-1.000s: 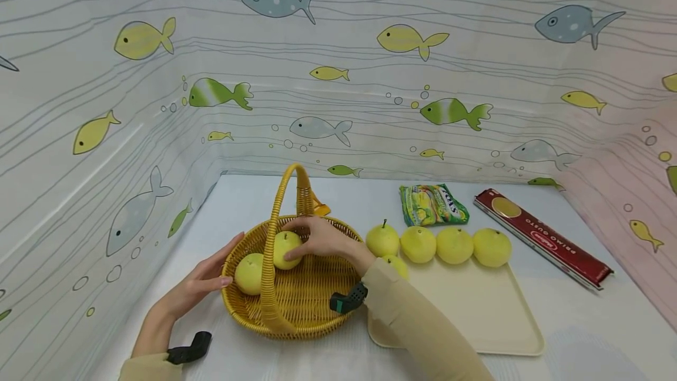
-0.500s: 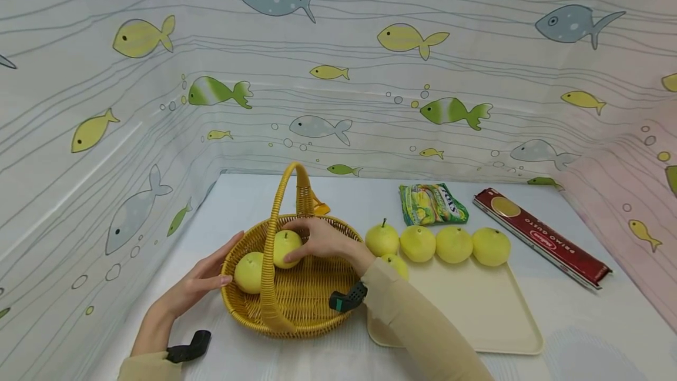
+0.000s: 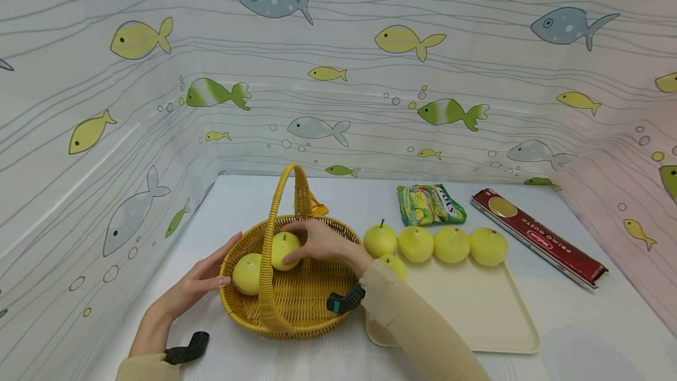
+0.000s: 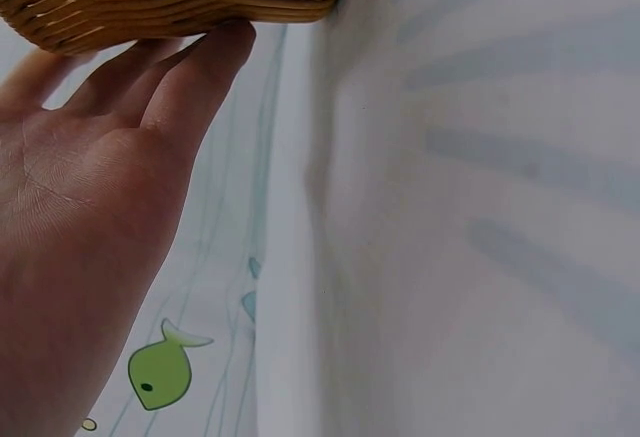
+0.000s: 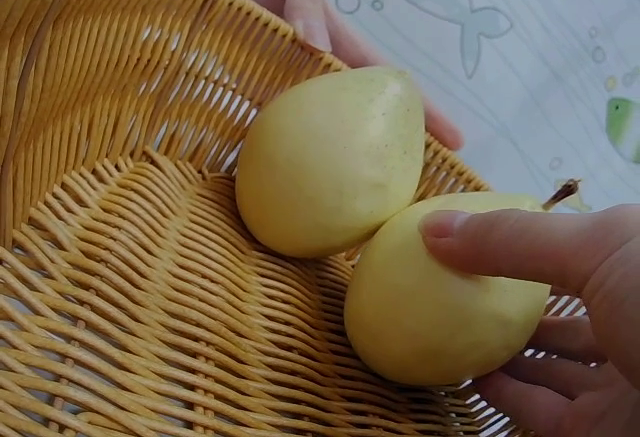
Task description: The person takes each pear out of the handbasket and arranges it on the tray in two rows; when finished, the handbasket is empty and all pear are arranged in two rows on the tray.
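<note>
A yellow wicker basket [image 3: 312, 304] with a tall arched handle stands at centre-left in the head view. Inside are two yellow pears. My right hand [image 3: 319, 241] grips the pear with a stem [image 5: 440, 307], thumb on one side and fingers round the other. Beside that fruit, touching it, lies the second pear [image 5: 330, 162], partly behind the handle in the head view. My left hand [image 3: 198, 281] rests against the basket's left outer wall. Its fingers [image 4: 200, 92] are nearly straight along the wicker, and the thumb touches the rim.
To the right, a cream tray [image 3: 465, 316] has several pears [image 3: 415, 244] along its far and left sides. Behind it lie a green candy bag [image 3: 431, 204] and a long red pasta packet [image 3: 539, 237]. Fish-patterned cloth walls enclose the table.
Both hands, the basket and the pears keep the same places. Only a slight shift of the whole head view shows.
</note>
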{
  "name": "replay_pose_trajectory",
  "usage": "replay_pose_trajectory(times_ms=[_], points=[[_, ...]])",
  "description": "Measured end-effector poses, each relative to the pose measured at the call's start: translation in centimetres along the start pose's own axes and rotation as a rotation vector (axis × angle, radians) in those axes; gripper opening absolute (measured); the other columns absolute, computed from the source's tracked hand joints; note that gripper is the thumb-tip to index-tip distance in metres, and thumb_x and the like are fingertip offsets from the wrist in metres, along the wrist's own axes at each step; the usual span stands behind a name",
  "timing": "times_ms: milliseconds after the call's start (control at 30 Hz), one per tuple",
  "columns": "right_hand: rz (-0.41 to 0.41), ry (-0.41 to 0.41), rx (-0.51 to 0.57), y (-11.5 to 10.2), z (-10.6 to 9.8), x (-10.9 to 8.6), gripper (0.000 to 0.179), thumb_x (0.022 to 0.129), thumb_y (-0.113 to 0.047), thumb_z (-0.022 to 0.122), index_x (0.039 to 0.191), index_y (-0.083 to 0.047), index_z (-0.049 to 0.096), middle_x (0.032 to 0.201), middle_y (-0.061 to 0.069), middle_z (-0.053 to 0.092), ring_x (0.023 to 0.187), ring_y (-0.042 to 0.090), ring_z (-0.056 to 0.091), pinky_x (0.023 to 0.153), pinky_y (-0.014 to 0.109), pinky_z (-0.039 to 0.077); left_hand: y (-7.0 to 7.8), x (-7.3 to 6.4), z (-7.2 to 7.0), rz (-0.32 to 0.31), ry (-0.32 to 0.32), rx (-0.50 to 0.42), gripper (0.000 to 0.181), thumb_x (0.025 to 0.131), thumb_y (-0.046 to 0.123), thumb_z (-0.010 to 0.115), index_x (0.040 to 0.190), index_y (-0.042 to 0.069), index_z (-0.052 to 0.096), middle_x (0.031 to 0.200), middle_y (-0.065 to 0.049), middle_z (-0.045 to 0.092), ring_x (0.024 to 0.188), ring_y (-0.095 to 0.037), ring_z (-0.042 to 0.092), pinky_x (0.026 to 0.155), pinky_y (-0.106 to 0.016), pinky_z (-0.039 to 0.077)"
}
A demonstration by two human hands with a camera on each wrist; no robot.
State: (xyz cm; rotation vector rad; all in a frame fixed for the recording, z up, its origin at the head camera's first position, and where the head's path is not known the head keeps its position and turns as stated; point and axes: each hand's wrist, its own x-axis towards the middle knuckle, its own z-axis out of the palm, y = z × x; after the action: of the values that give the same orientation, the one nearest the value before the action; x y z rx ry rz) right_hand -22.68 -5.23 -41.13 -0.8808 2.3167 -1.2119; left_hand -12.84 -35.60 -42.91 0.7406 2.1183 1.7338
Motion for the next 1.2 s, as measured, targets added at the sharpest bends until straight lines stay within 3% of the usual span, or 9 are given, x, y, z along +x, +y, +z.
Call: replay_pose_trajectory(times_ms=[533, 767, 1000, 1200], points=[[-0.012, 0.025, -0.154, -1.9, -1.3, -1.9, 0.065, 0.076, -0.032, 0.087, 0.134, -0.018, 0.064, 0.133, -0.003, 0.064, 0.117, 0.010, 0.058, 0.096, 0.025, 0.046, 0.1, 0.0, 0.1, -0.015, 0.018, 0.012, 0.076, 0.095, 0.001, 0.045, 0.162, 0.012, 0.009, 0.170, -0.002, 0.001, 0.145, 0.014, 0.014, 0.105, -0.008, 0.023], [-0.015, 0.061, -0.123, -2.1, -2.0, -3.4, 0.064, 0.074, -0.035, 0.088, 0.133, -0.021, 0.066, 0.126, -0.005, 0.065, 0.106, 0.011, 0.058, 0.089, 0.027, 0.047, 0.1, 0.0, 0.0, -0.021, 0.025, 0.017, 0.076, 0.096, 0.000, 0.044, 0.162, 0.012, 0.009, 0.170, 0.002, 0.003, 0.145, 0.015, 0.013, 0.104, -0.007, 0.023], [-0.081, 0.092, -0.077, -2.2, -2.4, -4.9, 0.068, 0.074, -0.029, 0.088, 0.135, -0.014, 0.063, 0.130, -0.002, 0.065, 0.112, 0.013, 0.059, 0.093, 0.031, 0.048, -0.1, -0.1, 0.0, -0.013, 0.021, 0.014, 0.076, 0.096, -0.001, 0.044, 0.162, 0.011, 0.009, 0.170, -0.001, 0.003, 0.145, 0.014, 0.014, 0.104, -0.008, 0.023], [-0.121, 0.158, -0.061, -1.6, -2.5, -5.9, 0.065, 0.073, -0.028, 0.088, 0.133, -0.015, 0.064, 0.123, -0.005, 0.067, 0.109, 0.011, 0.059, 0.091, 0.029, 0.049, 0.0, 0.0, 0.0, -0.007, 0.018, 0.003, 0.076, 0.096, -0.002, 0.044, 0.162, 0.010, 0.009, 0.170, -0.002, 0.002, 0.145, 0.014, 0.013, 0.104, -0.008, 0.023]])
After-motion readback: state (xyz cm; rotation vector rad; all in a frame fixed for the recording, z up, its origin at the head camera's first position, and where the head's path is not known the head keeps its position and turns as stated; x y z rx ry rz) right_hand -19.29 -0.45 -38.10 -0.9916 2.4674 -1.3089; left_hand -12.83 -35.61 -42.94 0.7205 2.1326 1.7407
